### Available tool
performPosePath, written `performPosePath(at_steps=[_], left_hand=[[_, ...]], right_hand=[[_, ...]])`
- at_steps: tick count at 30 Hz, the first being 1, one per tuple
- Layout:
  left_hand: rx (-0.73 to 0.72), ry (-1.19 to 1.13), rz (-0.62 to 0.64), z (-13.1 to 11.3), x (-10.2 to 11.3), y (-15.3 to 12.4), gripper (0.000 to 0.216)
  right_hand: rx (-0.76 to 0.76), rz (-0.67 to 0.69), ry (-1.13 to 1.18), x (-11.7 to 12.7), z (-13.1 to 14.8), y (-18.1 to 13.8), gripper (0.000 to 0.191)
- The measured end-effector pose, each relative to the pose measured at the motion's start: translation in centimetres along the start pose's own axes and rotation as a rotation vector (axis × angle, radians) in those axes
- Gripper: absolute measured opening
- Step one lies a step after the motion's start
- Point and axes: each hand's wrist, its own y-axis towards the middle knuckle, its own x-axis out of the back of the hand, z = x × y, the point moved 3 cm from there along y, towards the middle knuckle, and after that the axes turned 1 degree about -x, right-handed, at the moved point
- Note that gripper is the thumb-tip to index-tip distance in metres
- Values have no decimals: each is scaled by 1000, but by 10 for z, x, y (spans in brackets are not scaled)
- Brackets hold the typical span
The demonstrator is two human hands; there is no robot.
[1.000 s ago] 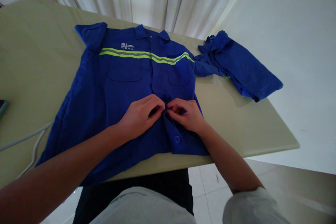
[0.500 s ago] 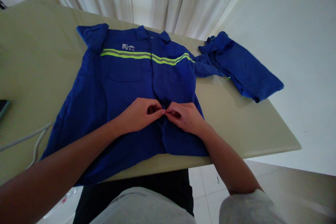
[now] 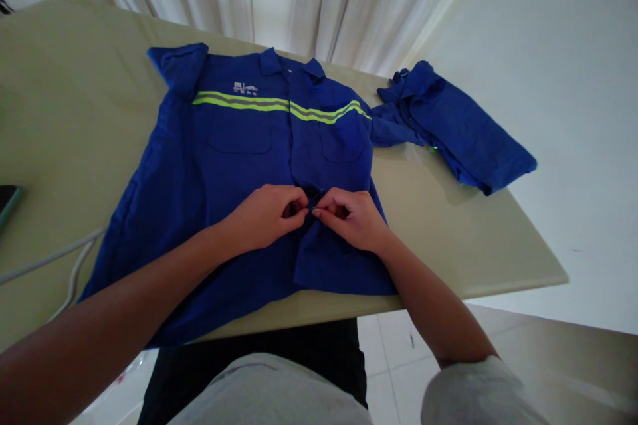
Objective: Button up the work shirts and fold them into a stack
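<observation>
A blue work shirt (image 3: 234,166) with a yellow-green reflective stripe lies front up on the beige table (image 3: 60,99), collar away from me. My left hand (image 3: 266,216) and my right hand (image 3: 351,218) meet at the shirt's front placket, below the chest pockets. Both pinch the fabric edges there, fingertips almost touching. What sits between the fingertips is too small to see. The lower right flap of the shirt front lies folded over toward the left under my right hand.
A second blue garment (image 3: 456,126) lies crumpled at the table's far right corner, overhanging the edge. A white cable (image 3: 54,259) runs along the left side, and a dark flat object (image 3: 7,202) shows at the left border. White curtains hang behind the table.
The lower right front flap has swung leftward and now covers the button seen earlier. Both hands stay pinched at the placket, shifted slightly.
</observation>
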Motion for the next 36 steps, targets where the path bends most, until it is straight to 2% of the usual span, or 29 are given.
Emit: performPosePath(at_steps=[3,6,10,13,16,20,25,27,30,33,36], left_hand=[[-125,237,-47,-6,0,-4,12],[-220,434,-128,-9,-1,-8,13],[-367,565,-230,-13,-2,-11,19],[-443,607,-229,-15,-4,-13,23],[-376,579,-200,-13,-7,-12,22],[-255,437,-105,-8,-10,-7,15],[-107,376,31,-8,-16,-3,24],[-75,426,6,-17,-18,-13,27],[-124,501,-99,-37,-23,-47,30],[-198,615,-156,-50,-36,-88,33],[-191,722,-218,-50,-46,-112,23]], right_hand=[[-168,9,174,-2,-3,2,24],[-262,38,283,-4,-5,5,30],[-294,89,332,-3,-10,7,32],[-258,146,312,-1,-13,8,29],[-138,113,188,3,-15,10,23],[65,-67,-18,3,-16,14,15],[55,-83,-65,-2,-18,16,30],[29,-134,-152,3,-13,15,32],[-21,-206,-375,15,3,11,27],[-11,-131,-578,21,21,10,28],[-21,-35,-719,19,30,18,33]])
